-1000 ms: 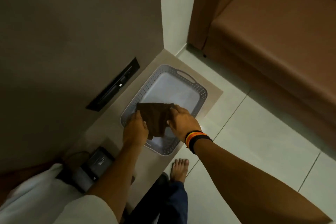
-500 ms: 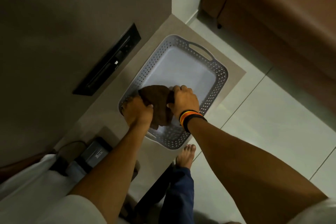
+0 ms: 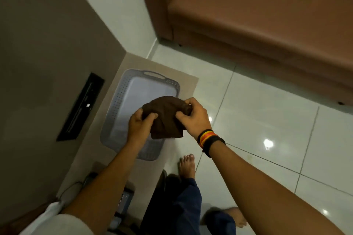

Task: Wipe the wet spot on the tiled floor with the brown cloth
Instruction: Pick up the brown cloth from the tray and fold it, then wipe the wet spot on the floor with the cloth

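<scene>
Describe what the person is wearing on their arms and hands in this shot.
Both hands are bare, no gloves or rings visible. The right hand has a stack of bands at the wrist: black, orange, yellow and red stripes, then a wider black one. The left hand has a bare wrist. Both forearms are uncovered; a white short sleeve shows on the left upper arm.

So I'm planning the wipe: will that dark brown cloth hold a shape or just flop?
Probably floppy: the dark brown cloth bunches between the left hand and right hand, its lower corner drooping. Likely light, since fingertip pinches carry it. Probably not slippery, as the fabric looks matte.
</scene>
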Motion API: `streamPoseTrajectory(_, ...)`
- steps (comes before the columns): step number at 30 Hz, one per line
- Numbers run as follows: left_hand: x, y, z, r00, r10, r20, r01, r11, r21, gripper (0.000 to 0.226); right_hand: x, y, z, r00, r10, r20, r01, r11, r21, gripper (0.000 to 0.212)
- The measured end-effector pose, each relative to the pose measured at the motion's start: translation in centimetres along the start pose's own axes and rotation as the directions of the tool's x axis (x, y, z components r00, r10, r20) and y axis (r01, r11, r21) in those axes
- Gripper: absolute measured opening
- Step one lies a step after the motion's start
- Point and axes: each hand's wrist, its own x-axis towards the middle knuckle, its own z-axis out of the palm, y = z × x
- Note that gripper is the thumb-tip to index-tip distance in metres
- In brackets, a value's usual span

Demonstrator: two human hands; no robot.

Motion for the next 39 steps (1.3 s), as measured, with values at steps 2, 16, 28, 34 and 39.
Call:
streamPoseTrajectory(2,-1.7,1.8,3.9,0.995,0.070,0.067,-0.075,0.994,0.078,0.038,-1.4,1.9,-4.1,0.992,0.053,-0.117,-0.041,0.994,0.105,0.018)
streamPoseTrajectory(16,-15.7,-5.1,30.3,0.881,-0.121,0.457,-0.081,0.914,0.397,0.022,-14.7,25.8,-20.6,0.790,0.465,-0.400,-0.334,0.873,0.355,0.018)
streamPoseTrajectory(28,-9.9,-22.8,44.9,0.697,-0.430,0.573,-0.111,0.725,0.679,0.056,-10.1,49.9,-17.4,0.573,0.704,-0.420,-0.575,0.711,0.406,0.028)
streamPoseTrajectory(34,-3.4,-32.1,48.6,0.650,-0.396,0.649,-0.449,0.489,0.748,0.057,-5.0,60.3,-12.7,0.517,0.688,-0.510,-0.626,0.710,0.323,0.051)
streamPoseTrajectory(39,2.6,-34.8,48.4,0.510,0.037,0.859,-0.855,-0.086,0.511,0.101,-1.0,62.3,-5.0,0.540,0.532,-0.652,-0.660,0.749,0.065,0.087)
